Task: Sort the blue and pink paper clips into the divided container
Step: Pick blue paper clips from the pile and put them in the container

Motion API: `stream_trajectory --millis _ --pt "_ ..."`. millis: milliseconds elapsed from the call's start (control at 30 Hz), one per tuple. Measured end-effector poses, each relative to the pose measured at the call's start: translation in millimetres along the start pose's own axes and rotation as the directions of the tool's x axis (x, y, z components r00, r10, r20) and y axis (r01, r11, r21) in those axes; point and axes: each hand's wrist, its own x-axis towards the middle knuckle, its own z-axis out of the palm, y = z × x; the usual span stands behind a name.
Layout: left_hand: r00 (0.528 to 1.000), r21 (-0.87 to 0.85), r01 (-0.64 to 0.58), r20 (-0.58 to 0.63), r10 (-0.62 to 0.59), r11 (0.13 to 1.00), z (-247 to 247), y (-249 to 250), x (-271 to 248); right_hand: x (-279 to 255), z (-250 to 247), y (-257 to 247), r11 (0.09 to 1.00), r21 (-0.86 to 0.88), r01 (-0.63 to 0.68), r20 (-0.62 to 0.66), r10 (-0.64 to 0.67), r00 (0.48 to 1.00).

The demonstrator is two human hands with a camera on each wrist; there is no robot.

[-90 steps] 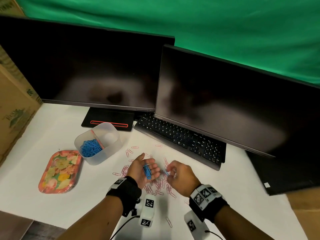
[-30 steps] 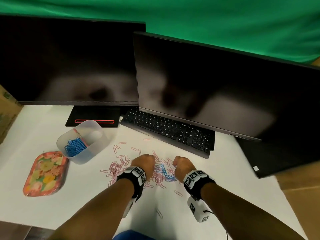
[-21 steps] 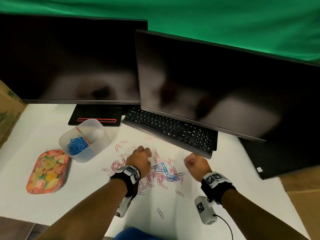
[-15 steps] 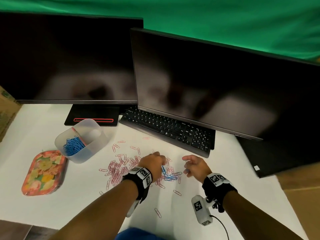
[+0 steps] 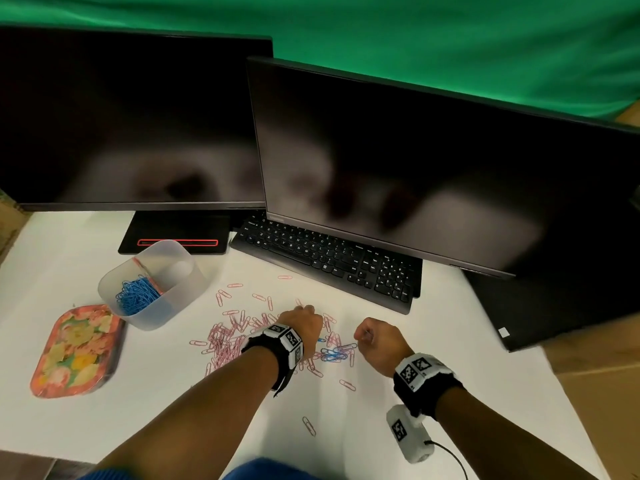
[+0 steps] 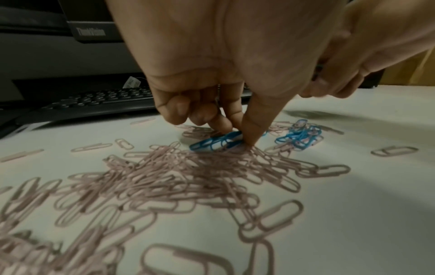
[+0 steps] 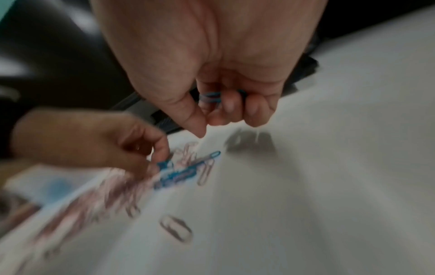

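The left hand (image 6: 226,78) pinches blue clips (image 6: 216,143) at mid-frame; the right hand (image 7: 212,74) curls around a few more. Many pink clips (image 5: 225,337) remain scattered. At left, the divided container (image 5: 180,292) holds blue only, so sorting looks roughly half done.

Bare forearms, each with a black wristband (image 5: 426,382) bearing white square-code tags; a cabled white camera block (image 5: 408,434) hangs beneath
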Motion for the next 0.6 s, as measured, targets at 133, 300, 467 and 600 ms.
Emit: stream_trajectory --millis 133,300,467,600 --pt "0.995 -0.011 -0.035 -0.094 0.034 0.999 1 -4 -1 -2 9 -3 0.950 -0.291 0.118 0.073 -0.101 0.992" --pt "0.949 -0.443 -0.042 -0.299 -0.104 0.895 5 -15 -10 3 12 -11 0.914 -0.389 0.114 0.095 -0.083 0.992" --pt "0.972 -0.891 -0.021 -0.125 -0.200 0.454 18 -20 -12 2 10 -10 0.932 -0.355 0.074 0.147 -0.022 0.989" --pt "0.977 -0.997 0.060 0.067 -0.203 -0.042 16 -16 -17 0 1 -6 0.992 -0.121 -0.032 0.128 0.048 0.991"
